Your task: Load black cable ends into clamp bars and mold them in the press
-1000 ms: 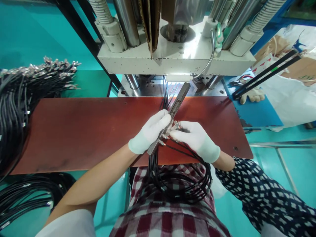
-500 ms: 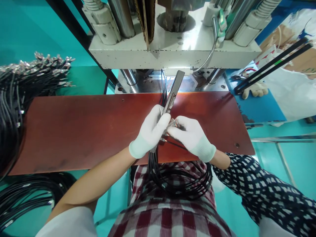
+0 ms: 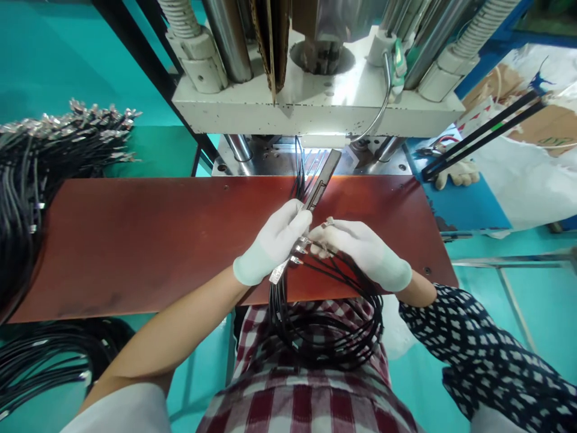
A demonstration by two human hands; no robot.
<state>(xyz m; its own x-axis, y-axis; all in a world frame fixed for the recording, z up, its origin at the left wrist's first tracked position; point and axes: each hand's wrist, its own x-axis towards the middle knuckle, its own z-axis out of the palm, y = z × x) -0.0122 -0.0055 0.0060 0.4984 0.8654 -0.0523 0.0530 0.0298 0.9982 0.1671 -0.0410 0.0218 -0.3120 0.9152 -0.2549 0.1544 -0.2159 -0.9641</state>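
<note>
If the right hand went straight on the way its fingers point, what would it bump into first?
Most likely the connectors on the bar, just ahead of the right hand, with the left hand close by; depth is hard to judge in this one view.

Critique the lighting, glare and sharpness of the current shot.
Head view: glare whitens part of the pale machine plate, right of centre. Head view: the reddish-brown board glows orange beneath the machine but looks duller toward its left end. Head view: the small connectors between left hand and right hand show too little fine detail to make out.
</note>
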